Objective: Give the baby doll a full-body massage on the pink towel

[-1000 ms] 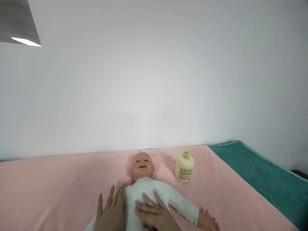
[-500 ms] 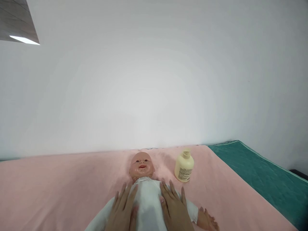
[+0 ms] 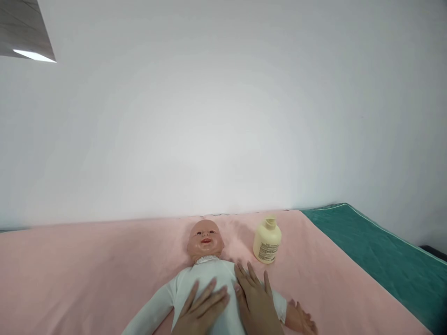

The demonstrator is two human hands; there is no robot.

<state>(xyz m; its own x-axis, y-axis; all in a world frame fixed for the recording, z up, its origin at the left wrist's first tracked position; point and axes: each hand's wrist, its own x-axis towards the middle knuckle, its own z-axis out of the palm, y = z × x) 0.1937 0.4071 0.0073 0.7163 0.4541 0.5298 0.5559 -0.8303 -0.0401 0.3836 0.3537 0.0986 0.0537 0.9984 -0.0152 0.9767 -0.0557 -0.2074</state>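
Head view: baby doll (image 3: 209,274) on its back on pink sheet (image 3: 104,260), near side, approx. centre, head toward the far wall (image 3: 216,116). L hand (image 3: 202,311) lies on the doll's white-clad torso, fingers a bit spread, pointing far & right. R hand (image 3: 256,300) rests on the chest by the doll's shoulder at right, fingers spread w/ thumb out. Pale yellow pump bottle (image 3: 267,242) stands on the sheet, right of the doll's head, label text too small to read. Green cover (image 3: 380,251) at far right.
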